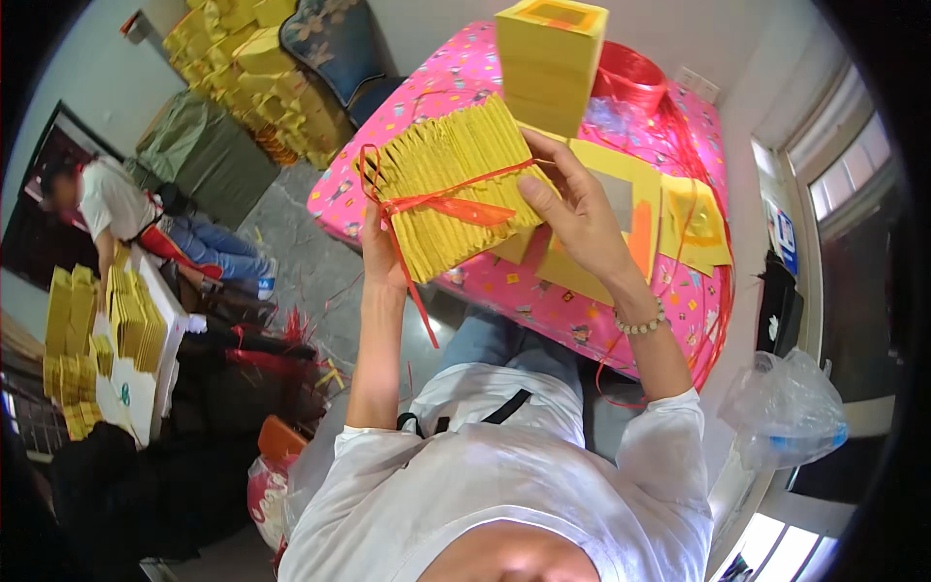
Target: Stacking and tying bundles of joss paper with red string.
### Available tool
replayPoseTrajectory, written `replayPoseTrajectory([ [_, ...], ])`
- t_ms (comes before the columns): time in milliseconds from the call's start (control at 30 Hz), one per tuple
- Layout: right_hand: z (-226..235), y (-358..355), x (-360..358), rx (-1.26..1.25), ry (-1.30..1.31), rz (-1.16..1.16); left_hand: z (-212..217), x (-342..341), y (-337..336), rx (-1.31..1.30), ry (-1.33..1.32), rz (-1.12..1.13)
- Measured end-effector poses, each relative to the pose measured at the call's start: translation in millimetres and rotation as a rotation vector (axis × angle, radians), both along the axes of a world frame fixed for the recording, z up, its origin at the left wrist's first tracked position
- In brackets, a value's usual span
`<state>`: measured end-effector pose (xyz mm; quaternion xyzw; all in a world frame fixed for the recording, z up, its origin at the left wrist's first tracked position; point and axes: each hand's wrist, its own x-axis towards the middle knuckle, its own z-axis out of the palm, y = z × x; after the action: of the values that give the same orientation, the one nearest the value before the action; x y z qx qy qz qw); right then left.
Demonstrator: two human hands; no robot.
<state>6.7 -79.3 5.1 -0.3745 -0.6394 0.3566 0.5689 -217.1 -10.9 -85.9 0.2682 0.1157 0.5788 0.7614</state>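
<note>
Seen through my head camera, left hand (384,257) and right hand (588,218) pinch the bundle (456,145) by opposite edges at twelve o'clock, near the surface (465,68); I'd press evenly, keeping the ribbon (470,210) snug.

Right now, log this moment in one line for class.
left grip: yellow bundle | right grip: same bundle | red ribbon: across bundle's face

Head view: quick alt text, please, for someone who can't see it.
The left hand and right hand hold a layered yellow bundle tied with red ribbon, over a pink-covered table bearing a tall yellow box. At left, another person leans over a white table with yellow stacks.
</note>
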Motion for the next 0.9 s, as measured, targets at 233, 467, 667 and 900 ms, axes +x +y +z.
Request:
replayPoseTrajectory([
  [233,8,32,-37,-0.037,-0.096,0.000,-6,-44,16,-0.071,-0.093,-0.083],
  [467,36,55,-1,-0.046,-0.060,-0.143,34,-7,57,-0.237,0.148,-0.174],
  [667,7,85,50,-0.195,0.005,-0.244,16,36,101,-0.363,0.318,-0.280],
  [900,-34,97,67,-0.246,0.062,-0.306,8,49,110,-0.274,0.657,-0.199],
])
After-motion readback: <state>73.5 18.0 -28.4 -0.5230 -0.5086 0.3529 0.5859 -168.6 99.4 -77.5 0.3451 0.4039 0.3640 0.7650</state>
